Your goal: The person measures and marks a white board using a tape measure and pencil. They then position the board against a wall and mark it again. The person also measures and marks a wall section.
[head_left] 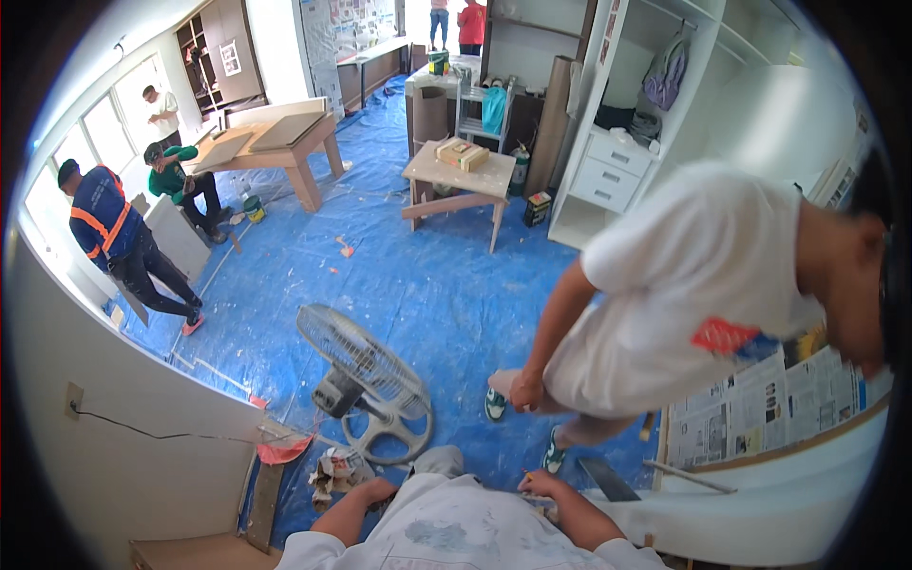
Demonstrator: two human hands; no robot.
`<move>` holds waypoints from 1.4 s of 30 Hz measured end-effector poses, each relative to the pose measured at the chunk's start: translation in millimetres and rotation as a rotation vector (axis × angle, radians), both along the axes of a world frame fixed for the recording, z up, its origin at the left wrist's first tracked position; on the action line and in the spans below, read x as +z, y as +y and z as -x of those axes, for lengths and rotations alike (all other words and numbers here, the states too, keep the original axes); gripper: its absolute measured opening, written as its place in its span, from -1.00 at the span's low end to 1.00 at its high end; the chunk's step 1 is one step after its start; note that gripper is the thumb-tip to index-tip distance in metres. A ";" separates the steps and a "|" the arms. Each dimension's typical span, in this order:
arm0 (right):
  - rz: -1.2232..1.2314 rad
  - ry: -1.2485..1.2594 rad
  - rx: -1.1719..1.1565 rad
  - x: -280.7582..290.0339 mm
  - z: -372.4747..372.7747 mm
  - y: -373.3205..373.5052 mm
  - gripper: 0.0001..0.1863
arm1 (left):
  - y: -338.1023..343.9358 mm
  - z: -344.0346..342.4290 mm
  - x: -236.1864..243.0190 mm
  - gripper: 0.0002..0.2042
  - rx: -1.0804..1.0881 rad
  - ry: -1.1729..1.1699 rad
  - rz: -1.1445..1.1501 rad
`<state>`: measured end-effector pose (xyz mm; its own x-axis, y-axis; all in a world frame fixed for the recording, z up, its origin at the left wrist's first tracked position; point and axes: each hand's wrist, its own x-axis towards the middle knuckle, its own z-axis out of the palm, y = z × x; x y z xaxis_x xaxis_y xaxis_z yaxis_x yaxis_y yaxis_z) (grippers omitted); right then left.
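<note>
My left hand (378,490) is down beside my left leg, close to a heap of crumpled paper (338,472) on the floor. Its fingers are mostly hidden, so its grip does not show. On the other side, my right hand (539,484) is closed with curled fingers by my right thigh. A small reddish-yellow bit shows at its fingertips, too small to name. Just ahead of me a grey floor fan (364,366) stands on its round base. To the right, a person in a white T-shirt (698,256) leans forward very near me.
Blue plastic sheeting (427,285) covers the floor. A wooden stool-like table (484,180) bears a wooden block. A larger worktable (266,142) stands far left, near several people. A cord runs from a wall socket (73,400). Newspaper (750,413) covers a surface at right.
</note>
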<state>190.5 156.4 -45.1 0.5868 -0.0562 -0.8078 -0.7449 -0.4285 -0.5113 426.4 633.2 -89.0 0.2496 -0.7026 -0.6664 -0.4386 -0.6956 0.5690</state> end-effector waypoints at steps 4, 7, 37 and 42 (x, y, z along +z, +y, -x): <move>-0.080 0.009 -0.024 14.8 -99.8 -10.8 -0.60 | -26.6 -11.6 -12.1 -0.63 0.183 0.215 -0.181; -0.112 -0.054 -0.044 22.5 -160.8 -38.9 -0.56 | -48.9 -18.6 -15.9 -0.63 0.297 0.300 -0.279; 0.118 0.103 -0.097 74.8 -519.1 -419.5 -0.84 | -299.0 -56.9 4.1 -0.63 1.303 0.488 -0.193; 0.131 0.089 -0.024 78.2 -614.9 -438.7 -0.84 | -356.9 -135.2 15.2 -0.63 1.429 0.400 -0.115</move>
<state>805.4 -282.3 33.1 0.5105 -0.1778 -0.8413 -0.7958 -0.4684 -0.3839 561.6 276.3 -73.9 0.4572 0.0324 -0.8888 0.8047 -0.4407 0.3979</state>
